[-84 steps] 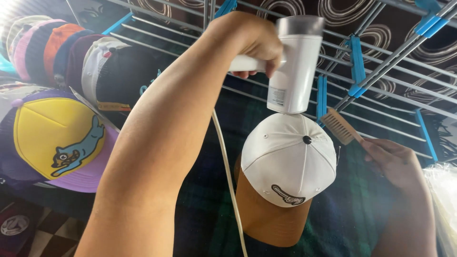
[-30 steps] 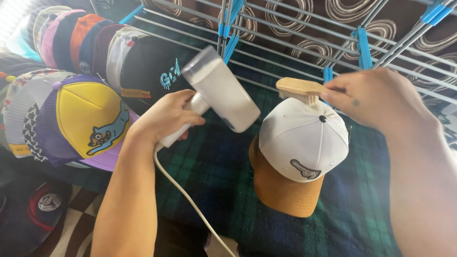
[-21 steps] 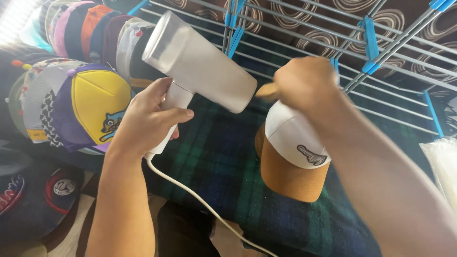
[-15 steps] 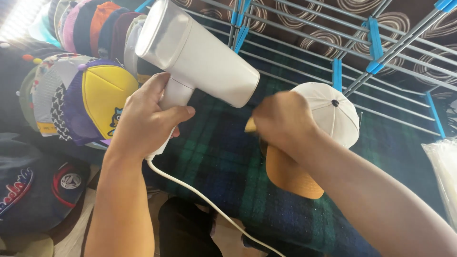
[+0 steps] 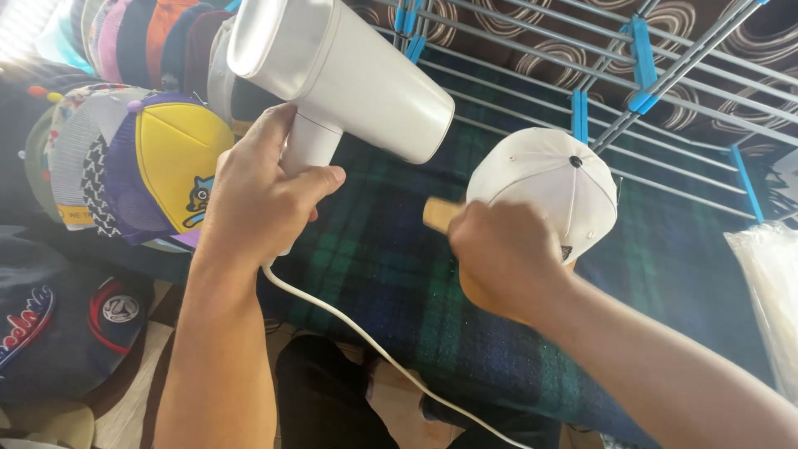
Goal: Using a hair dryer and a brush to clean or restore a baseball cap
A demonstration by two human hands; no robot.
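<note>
Fingers of my left hand (image 5: 258, 204) were wrapped tight round the handle of the white hair dryer (image 5: 341, 71), thumb curled over the front, with the white cord (image 5: 357, 341) trailing down off the bottom toward my lap. So that hand was fully closed on it. The dryer's long barrel ran from upper left to lower right, and its nozzle end pointed across at the white cap (image 5: 544, 187), which sat to the right of it, close but with a gap between. My right hand (image 5: 503, 258) was way nearer to the cap, basically up against its lower left side, closed in a fist round a wooden brush handle (image 5: 440, 214). Only the stub end of that handle showed, sticking out to the left toward the dryer, so I couldn't tell if the bristles were on the fabric or not. The cap's crown faced up at me, button on top, sitting over the dark green plaid blanket (image 5: 391, 274) in front of the wire rack (image 5: 665, 75) with blue clips. A pile of other caps (image 5: 141, 166) was off to my left.
</note>
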